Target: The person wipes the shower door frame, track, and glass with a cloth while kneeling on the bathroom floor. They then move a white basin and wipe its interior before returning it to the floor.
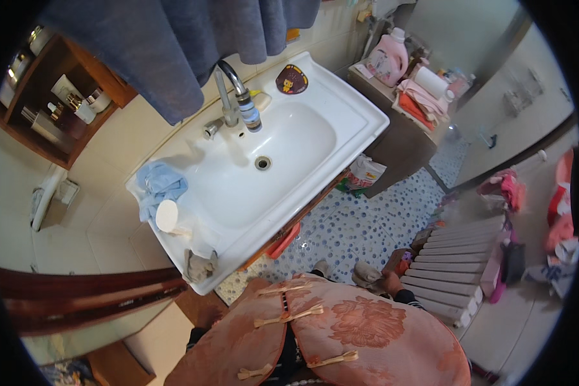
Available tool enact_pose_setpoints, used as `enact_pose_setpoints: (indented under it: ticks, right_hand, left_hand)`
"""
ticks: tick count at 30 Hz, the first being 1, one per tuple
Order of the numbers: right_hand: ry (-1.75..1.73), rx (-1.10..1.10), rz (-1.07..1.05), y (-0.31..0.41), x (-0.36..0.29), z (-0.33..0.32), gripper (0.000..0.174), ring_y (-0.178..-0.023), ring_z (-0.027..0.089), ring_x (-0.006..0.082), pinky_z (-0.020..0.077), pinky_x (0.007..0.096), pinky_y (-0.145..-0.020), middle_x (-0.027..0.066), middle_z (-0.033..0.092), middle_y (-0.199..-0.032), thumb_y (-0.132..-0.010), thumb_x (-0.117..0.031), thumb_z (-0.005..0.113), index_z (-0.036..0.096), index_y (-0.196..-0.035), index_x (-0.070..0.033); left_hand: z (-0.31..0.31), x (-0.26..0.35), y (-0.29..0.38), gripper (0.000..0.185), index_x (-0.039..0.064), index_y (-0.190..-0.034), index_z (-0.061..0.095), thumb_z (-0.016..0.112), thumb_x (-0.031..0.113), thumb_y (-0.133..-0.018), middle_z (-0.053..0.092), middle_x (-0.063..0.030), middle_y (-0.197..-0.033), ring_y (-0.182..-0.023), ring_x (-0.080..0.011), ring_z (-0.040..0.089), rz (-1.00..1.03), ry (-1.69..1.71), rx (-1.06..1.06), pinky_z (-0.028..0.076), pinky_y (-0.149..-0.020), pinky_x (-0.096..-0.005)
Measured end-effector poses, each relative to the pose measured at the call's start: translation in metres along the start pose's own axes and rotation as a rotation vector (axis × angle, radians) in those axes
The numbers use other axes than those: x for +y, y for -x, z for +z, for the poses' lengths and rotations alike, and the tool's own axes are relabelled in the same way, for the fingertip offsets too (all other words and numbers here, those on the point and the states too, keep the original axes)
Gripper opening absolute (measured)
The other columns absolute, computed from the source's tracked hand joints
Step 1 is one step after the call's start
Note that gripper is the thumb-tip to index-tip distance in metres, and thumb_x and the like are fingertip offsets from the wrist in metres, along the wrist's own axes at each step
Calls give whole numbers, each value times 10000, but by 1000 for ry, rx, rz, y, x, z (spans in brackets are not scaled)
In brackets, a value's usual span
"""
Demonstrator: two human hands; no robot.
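My right hand [392,283], low beside the white radiator, has its fingers closed on a grey-beige cloth item [368,274], perhaps a sock. What seems a small part of my left hand [256,285] shows at the edge of my pink floral vest [366,321]; its fingers are hidden. Before me is a white washbasin [289,169] with a chrome faucet [231,79]. A crumpled grey cloth [200,265] lies on its near left corner. Behind that are a white oval object [167,216] and a light-blue cloth [161,183].
A radiator [453,265] stands at right. A red plastic basin [283,241] shows under the washbasin. A cabinet at upper right bears a pink detergent bottle [388,58] and folded cloths [422,101]. A grey towel [173,48] hangs near the faucet. A wooden shelf [67,96] holds cosmetics.
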State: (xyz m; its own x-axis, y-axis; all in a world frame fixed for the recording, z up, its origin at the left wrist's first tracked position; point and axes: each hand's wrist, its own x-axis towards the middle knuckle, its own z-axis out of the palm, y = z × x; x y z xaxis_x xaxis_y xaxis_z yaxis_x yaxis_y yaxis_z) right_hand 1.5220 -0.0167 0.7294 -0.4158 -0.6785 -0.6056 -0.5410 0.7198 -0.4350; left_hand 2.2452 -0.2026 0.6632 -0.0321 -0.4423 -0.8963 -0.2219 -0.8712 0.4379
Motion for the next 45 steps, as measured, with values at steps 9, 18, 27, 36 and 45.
enact_pose_setpoints:
  ticks: [9, 18, 27, 36, 45]
  right_hand:
    - [-147, 61, 31, -63, 123, -40, 364, -1034, 722, 362, 548, 425, -895, 220, 748, -1071, -839, -133, 724, 709, -1183, -15]
    - [-247, 214, -16, -74, 115, -94, 363, -1013, 680, 436, 532, 489, -885, 245, 718, -1031, -817, -138, 680, 700, -1171, -63]
    - [-366, 326, 158, -53, 103, -139, 306, -969, 693, 360, 527, 441, -872, 187, 729, -1002, -817, -99, 709, 698, -1119, -52]
    - [-455, 487, 212, -83, 145, -203, 273, -1000, 671, 423, 532, 472, -865, 218, 721, -1024, -842, -119, 695, 712, -1112, -86]
    - [-393, 485, 127, -190, 250, -328, 347, -1026, 655, 450, 528, 492, -867, 239, 706, -1051, -850, -134, 685, 684, -1193, -80]
  left_hand:
    - [207, 184, 73, 282, 66, -1209, 634, 601, 290, -1040, 716, -33, -911, -715, -118, 664, 289, -288, -117, 543, -630, -266]
    - [375, 343, 102, 255, 47, -1258, 622, 580, 197, -1056, 714, -47, -994, -743, -81, 634, 411, -412, -366, 523, -664, -234]
    - [527, 471, 62, 266, 55, -1293, 613, 560, 185, -1067, 709, -45, -1033, -796, -85, 632, 582, -699, -678, 522, -709, -234]
    - [713, 537, 63, 233, 63, -1252, 631, 555, 186, -1069, 687, -18, -1001, -824, -75, 601, 670, -863, -968, 500, -738, -225]
    - [950, 525, 60, 227, 46, -1255, 614, 542, 169, -1078, 670, -17, -975, -829, -74, 588, 684, -975, -1095, 498, -745, -230]
